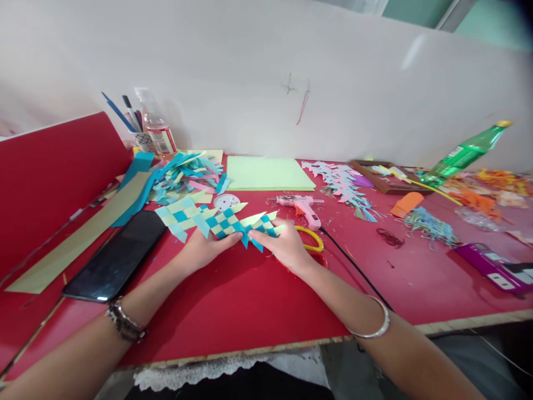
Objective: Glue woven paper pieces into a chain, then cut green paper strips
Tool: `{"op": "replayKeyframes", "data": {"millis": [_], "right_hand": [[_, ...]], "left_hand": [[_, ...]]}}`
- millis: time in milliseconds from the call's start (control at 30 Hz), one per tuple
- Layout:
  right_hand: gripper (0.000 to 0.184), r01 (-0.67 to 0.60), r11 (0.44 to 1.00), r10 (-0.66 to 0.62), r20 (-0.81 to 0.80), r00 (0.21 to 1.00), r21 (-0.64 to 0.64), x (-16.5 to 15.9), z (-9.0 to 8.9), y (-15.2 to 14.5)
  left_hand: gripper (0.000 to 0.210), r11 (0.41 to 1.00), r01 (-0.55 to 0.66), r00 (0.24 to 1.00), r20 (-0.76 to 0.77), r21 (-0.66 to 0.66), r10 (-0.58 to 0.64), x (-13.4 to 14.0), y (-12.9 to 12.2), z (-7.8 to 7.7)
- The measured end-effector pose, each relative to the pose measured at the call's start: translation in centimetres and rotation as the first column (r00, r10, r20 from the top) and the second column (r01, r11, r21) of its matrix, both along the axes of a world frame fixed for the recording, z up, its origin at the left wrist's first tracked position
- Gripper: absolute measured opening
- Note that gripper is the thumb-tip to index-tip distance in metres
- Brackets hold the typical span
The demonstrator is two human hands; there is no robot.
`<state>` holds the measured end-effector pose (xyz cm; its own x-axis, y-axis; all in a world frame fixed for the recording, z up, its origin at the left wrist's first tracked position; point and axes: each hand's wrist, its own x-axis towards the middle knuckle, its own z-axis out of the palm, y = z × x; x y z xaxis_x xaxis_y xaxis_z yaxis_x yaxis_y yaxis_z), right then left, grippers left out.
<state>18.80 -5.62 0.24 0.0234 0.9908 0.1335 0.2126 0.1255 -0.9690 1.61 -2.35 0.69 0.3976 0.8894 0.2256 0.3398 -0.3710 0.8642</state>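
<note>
Blue and pale yellow paper strips are woven into a checkered chain of fish-like shapes, held above the red table. My left hand grips its middle from below, thumb pressed on the front. At the chain's right end, my right hand pinches another woven piece, its thumb close to the left thumb. Pointed paper tips stick out on several sides. Behind the right hand lies a pair of scissors with a yellow handle, partly hidden. A pink glue gun rests just beyond.
A black phone and long paper strips lie left, near a heap of cut strips. Green sheets lie at the back. Right are a pink-blue paper garland, a green bottle and a purple power strip.
</note>
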Motion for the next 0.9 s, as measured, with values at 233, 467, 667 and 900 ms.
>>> {"op": "replayKeyframes", "data": {"millis": [233,467,667,900], "right_hand": [[0.023,-0.1,0.992,0.054,-0.463,0.885,-0.075,-0.2,0.1,0.4],[0.02,-0.237,0.969,0.15,-0.609,0.779,-0.065,-0.5,-0.4,0.7],[0.023,-0.091,0.986,0.016,-0.465,0.885,-0.138,-0.6,-1.5,0.5],[0.021,0.033,0.991,-0.07,-0.287,0.955,-0.132,-0.6,-0.5,0.0]], "left_hand": [[0.024,0.999,-0.046,0.998,0.053,-0.022,0.047,0.1,-0.1,0.3],[0.028,0.99,-0.114,0.983,0.135,-0.077,0.124,0.2,-0.3,0.6],[0.026,0.996,-0.053,0.992,0.112,-0.076,0.061,0.5,-0.5,0.6],[0.022,0.999,-0.032,0.995,0.095,-0.04,0.036,0.7,-0.8,0.6]]}}
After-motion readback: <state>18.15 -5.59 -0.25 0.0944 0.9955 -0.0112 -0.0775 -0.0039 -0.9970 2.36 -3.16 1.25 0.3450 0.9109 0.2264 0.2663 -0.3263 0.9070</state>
